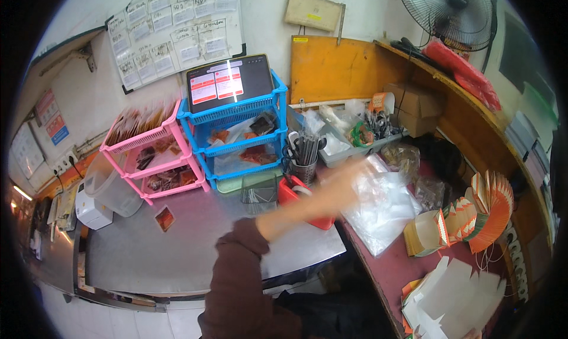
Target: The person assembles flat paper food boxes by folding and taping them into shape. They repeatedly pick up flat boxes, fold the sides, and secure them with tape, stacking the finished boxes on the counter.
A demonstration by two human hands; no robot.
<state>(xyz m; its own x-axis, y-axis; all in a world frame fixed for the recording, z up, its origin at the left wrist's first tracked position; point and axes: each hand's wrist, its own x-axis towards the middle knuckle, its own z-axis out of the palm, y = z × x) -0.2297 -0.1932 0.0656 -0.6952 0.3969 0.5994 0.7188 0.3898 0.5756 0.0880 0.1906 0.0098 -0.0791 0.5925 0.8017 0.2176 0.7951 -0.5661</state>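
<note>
My left arm, in a dark brown sleeve, reaches across to the right. My left hand (358, 176) is smeared by motion over the stack of clear plastic bags (383, 220), so its fingers cannot be made out. Whether it touches the bags does not show. At the lower edge, a sliver of my right hand (473, 334) appears beside an unfolded white paper carton (458, 297); its fingers are mostly hidden. Below my left forearm is a red tray (322, 222), partly covered by the arm.
On the steel table (142, 256) lies a small red sauce packet (165, 219). Pink (151, 182) and blue (236, 143) racks hold packets, with a tablet (229, 84) on the blue one. A utensil holder (303, 172) stands nearby. Folded orange cartons (494, 214) line the right.
</note>
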